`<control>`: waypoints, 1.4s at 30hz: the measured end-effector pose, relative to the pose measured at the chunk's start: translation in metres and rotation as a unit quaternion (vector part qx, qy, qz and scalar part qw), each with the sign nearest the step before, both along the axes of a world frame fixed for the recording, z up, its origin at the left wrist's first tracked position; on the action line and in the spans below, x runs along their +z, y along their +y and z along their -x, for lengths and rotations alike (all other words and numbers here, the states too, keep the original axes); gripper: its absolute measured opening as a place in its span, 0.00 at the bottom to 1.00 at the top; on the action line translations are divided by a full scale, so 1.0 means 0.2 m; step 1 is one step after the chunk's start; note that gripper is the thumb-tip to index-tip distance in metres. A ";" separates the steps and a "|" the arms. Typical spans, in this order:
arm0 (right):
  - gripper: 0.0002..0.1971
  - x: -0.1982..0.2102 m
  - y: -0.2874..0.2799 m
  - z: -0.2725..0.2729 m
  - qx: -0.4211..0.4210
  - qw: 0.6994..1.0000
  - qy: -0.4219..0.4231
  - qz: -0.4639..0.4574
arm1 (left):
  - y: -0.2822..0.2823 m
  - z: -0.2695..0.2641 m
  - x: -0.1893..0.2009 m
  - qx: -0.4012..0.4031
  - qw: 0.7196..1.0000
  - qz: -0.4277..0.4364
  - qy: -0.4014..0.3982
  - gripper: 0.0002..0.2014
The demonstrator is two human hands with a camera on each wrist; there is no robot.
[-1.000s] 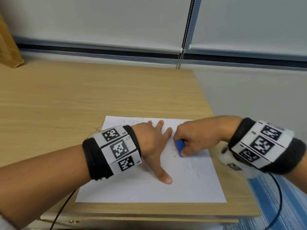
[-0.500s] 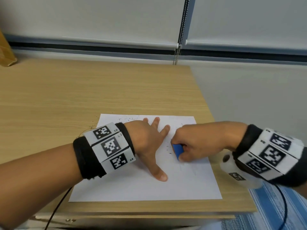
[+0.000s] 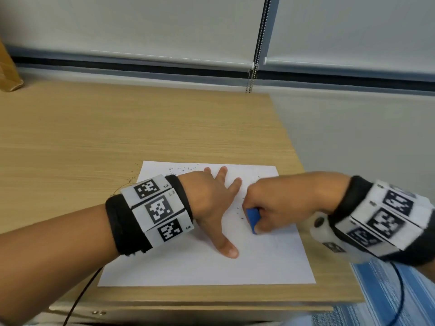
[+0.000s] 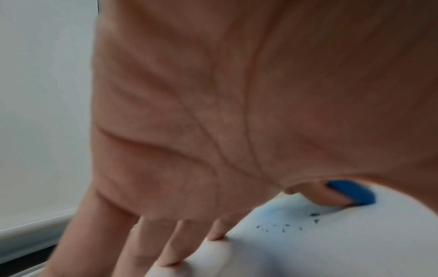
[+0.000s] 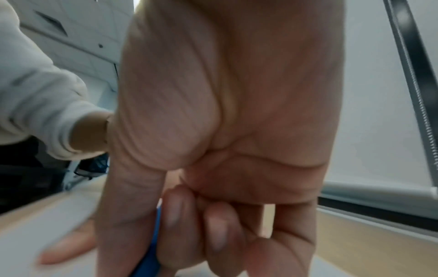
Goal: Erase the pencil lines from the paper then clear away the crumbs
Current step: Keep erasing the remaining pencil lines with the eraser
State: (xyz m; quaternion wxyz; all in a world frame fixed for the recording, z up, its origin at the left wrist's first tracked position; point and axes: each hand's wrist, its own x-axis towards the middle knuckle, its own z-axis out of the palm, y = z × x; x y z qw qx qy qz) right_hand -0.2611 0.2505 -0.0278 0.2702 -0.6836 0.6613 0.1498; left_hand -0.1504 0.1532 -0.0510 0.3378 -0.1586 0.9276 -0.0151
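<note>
A white sheet of paper (image 3: 270, 262) lies near the desk's front right corner. My left hand (image 3: 216, 203) presses flat on it with fingers spread and thumb stretched toward me. My right hand (image 3: 270, 208) pinches a blue eraser (image 3: 253, 219) and holds its lower end against the paper, just right of the left hand. In the left wrist view the eraser (image 4: 353, 193) shows past my palm, with dark crumbs (image 4: 286, 225) beside it. More crumbs (image 3: 181, 170) speckle the sheet's far left edge. In the right wrist view the eraser (image 5: 151, 249) sits between thumb and curled fingers.
The wooden desk (image 3: 117, 137) stretches left and back to a grey wall with white blinds and a bead chain (image 3: 253, 76). The desk's right edge runs close beside the paper. A brown object (image 3: 8, 71) stands at the far left. A black cable (image 3: 80, 300) hangs over the front edge.
My right hand with the eraser has shifted slightly over the paper in a rubbing stroke. The left hand has stayed pressed on the sheet. The head view has drifted a little.
</note>
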 end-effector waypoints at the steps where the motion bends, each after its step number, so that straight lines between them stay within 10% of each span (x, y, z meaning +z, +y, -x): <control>1: 0.08 0.01 -0.04 0.03 -0.007 1.000 0.010 0.017 | 0.00 0.00 0.00 0.001 1.000 -0.001 0.002 0.70; 42: 0.06 -0.03 -0.03 0.15 -0.056 0.996 -0.022 0.058 | -0.01 0.01 -0.02 -0.011 1.000 0.003 0.011 0.71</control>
